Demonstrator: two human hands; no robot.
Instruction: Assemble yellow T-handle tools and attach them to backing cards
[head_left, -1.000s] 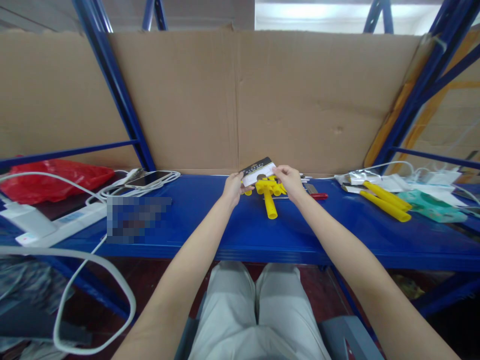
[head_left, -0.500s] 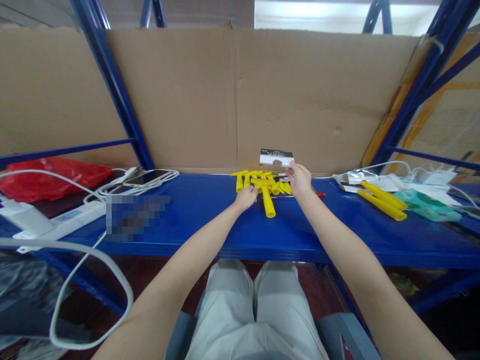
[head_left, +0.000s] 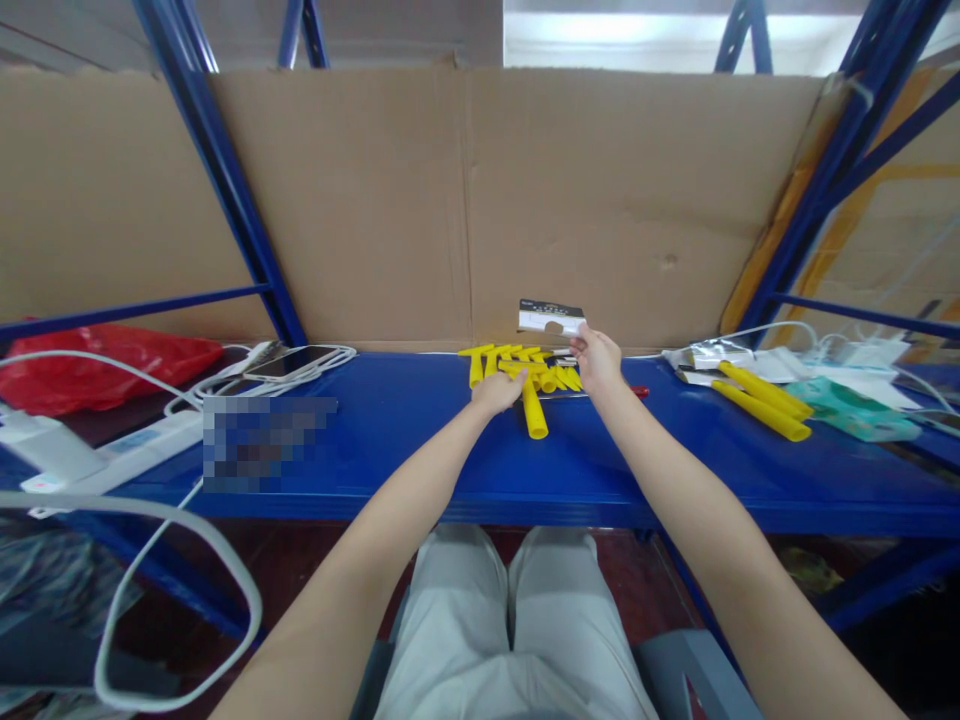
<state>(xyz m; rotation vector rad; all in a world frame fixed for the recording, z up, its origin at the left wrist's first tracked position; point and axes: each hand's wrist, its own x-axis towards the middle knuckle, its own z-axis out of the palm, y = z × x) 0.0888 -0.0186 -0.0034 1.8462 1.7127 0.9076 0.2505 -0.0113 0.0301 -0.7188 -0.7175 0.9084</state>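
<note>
My left hand (head_left: 496,393) is closed at the head of a yellow T-shaped tool (head_left: 535,412), its thumb over the crossbar; the round hollow handle points toward me. My right hand (head_left: 599,360) pinches the lower right corner of a thin black-and-white cardboard packet (head_left: 551,317) with a rounded notch in its lower edge, held up above the shelf. Behind and between the hands, several more yellow T-shaped tools (head_left: 477,366) lie close together in a row. By the right wrist a red-ended item (head_left: 640,392) is partly hidden.
Two yellow tubes (head_left: 765,408) lie at the right beside a green plastic packet (head_left: 855,410) and a clear wrapper (head_left: 709,358). On the left are a red bag (head_left: 112,365), a phone (head_left: 292,363), white cables and a power strip (head_left: 142,455). Cardboard (head_left: 337,210) walls off the back.
My left hand has shifted slightly to the right, its thumb now lying over the tool's crossbar. The packet in my right hand has stayed nearly in place. The view has tilted slightly.
</note>
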